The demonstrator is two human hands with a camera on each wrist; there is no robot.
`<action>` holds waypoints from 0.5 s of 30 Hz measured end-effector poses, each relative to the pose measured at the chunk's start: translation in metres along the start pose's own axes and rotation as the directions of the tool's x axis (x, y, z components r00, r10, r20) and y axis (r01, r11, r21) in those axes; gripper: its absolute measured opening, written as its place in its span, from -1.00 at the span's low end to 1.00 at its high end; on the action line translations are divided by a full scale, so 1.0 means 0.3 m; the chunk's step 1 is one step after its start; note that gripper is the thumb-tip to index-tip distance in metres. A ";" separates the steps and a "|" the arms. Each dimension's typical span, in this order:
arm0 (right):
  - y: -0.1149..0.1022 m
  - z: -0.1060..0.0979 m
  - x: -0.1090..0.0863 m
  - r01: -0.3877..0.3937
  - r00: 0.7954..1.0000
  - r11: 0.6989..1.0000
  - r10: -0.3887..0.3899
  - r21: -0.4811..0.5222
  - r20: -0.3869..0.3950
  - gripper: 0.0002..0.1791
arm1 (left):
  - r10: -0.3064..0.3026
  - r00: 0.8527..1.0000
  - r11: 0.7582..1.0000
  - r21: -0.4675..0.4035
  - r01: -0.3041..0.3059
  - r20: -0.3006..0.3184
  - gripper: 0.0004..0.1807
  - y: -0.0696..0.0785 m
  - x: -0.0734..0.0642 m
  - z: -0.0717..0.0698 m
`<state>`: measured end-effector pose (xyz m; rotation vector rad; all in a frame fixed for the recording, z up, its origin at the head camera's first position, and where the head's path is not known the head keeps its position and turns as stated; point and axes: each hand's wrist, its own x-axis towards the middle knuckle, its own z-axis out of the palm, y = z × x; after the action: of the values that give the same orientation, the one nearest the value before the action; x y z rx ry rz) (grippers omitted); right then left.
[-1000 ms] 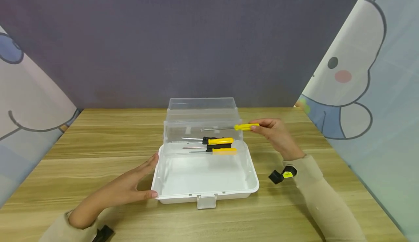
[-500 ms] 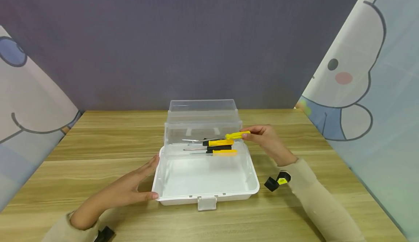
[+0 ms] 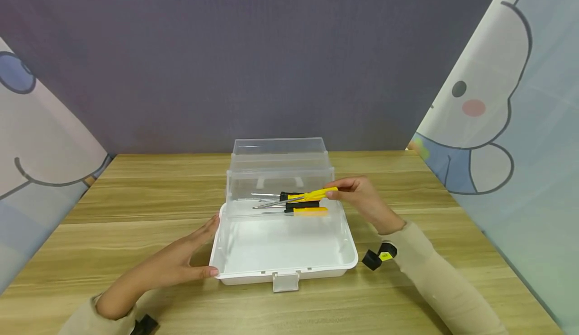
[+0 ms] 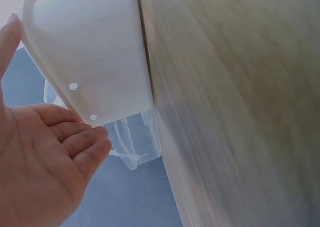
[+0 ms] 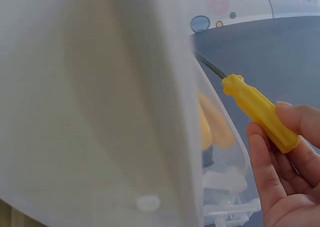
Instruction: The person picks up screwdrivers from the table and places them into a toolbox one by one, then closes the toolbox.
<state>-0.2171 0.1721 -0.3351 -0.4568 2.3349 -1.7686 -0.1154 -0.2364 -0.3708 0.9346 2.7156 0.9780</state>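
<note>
My right hand (image 3: 362, 201) pinches a yellow-handled screwdriver (image 3: 320, 193) between thumb and fingertips, its metal shaft pointing left and slightly down. The screwdriver (image 5: 260, 112) shows close to the box's side in the right wrist view. Below it, several black- and yellow-handled screwdrivers (image 3: 309, 212) lie side by side in a clear tray; the held one overlaps them in the head view. My left hand (image 3: 174, 267) touches the left rim of the white toolbox (image 3: 280, 247), thumb at the front corner and fingers extended along the side (image 4: 92, 52).
The toolbox's clear lid (image 3: 279, 146) stands raised at the back, in front of a grey panel (image 3: 280, 58). A clear latch (image 3: 285, 281) hangs at the front. Wood-grain tabletop (image 3: 149, 194) surrounds the box, with printed cartoon curtains (image 3: 502, 98) at both sides.
My right hand has brought the yellow screwdriver left and down, from above the tray's right end to over the other screwdrivers. The left hand keeps its place on the rim.
</note>
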 end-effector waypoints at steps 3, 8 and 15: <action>-0.008 0.010 -0.003 0.020 1.000 1.000 -0.020 0.009 0.007 -0.67 | 0.013 1.000 1.000 0.006 -0.013 -0.003 0.03 0.002 -0.002 -0.002; -0.016 0.025 -0.002 0.039 0.999 0.999 -0.039 0.019 0.015 -0.70 | 0.027 1.000 1.000 0.008 -0.027 -0.004 0.02 0.007 -0.002 -0.007; 0.037 0.034 0.020 0.117 0.993 0.993 -0.117 0.007 0.018 -0.72 | 0.016 1.000 1.000 -0.001 -0.016 -0.008 0.02 0.003 -0.003 -0.004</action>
<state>-0.2209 0.1637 -0.3483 -0.6186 2.3339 -1.8129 -0.1146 -0.2369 -0.3693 0.9553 2.7175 0.9880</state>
